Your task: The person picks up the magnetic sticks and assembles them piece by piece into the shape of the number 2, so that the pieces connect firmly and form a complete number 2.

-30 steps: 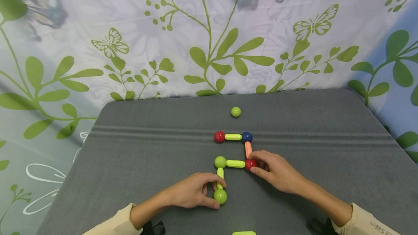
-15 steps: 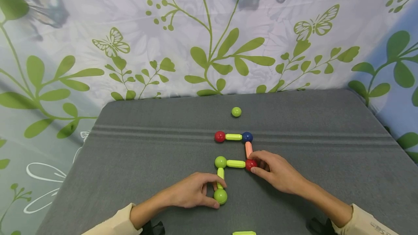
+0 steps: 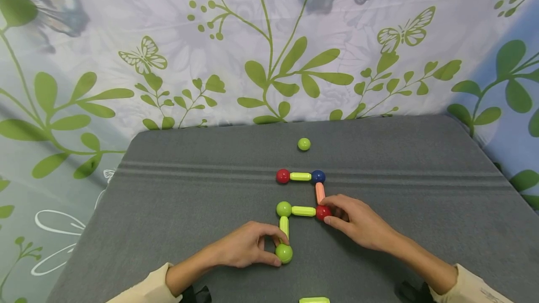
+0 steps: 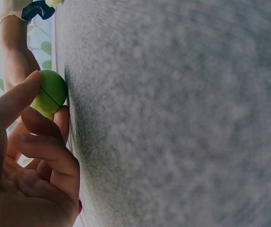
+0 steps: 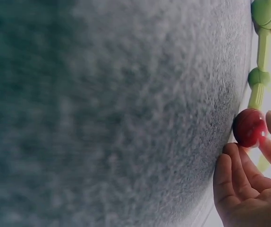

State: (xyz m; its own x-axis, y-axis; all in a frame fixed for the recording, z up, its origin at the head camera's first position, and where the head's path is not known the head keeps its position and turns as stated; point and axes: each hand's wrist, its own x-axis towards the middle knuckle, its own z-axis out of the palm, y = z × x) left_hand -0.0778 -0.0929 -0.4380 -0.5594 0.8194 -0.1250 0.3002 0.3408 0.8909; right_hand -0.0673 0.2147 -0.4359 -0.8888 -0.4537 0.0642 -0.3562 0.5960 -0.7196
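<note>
A chain of balls and short rods lies on the grey cloth. My left hand (image 3: pixel 246 246) pinches the near green ball (image 3: pixel 284 253) between thumb and fingers. From that ball a yellow-green rod (image 3: pixel 284 228) leads up to a second green ball (image 3: pixel 284 209). Another yellow-green rod (image 3: pixel 303 211) runs right to a red ball (image 3: pixel 323 212), which my right hand (image 3: pixel 358 223) holds with thumb and index finger; the right wrist view shows this red ball (image 5: pixel 249 127) too. An orange rod (image 3: pixel 320 192) joins it to a blue ball (image 3: pixel 318 176).
Beyond the blue ball, a yellow-green rod (image 3: pixel 301 176) ends at another red ball (image 3: pixel 283 176). A loose green ball (image 3: pixel 304 144) sits farther back. One more yellow-green rod (image 3: pixel 314 300) lies at the bottom edge. A leaf-patterned curtain (image 3: pixel 269 50) hangs behind the grey table (image 3: pixel 189 191).
The left fingertips have slid down slightly from the rod toward the near green ball. My right hand and the chain have stayed in place.
</note>
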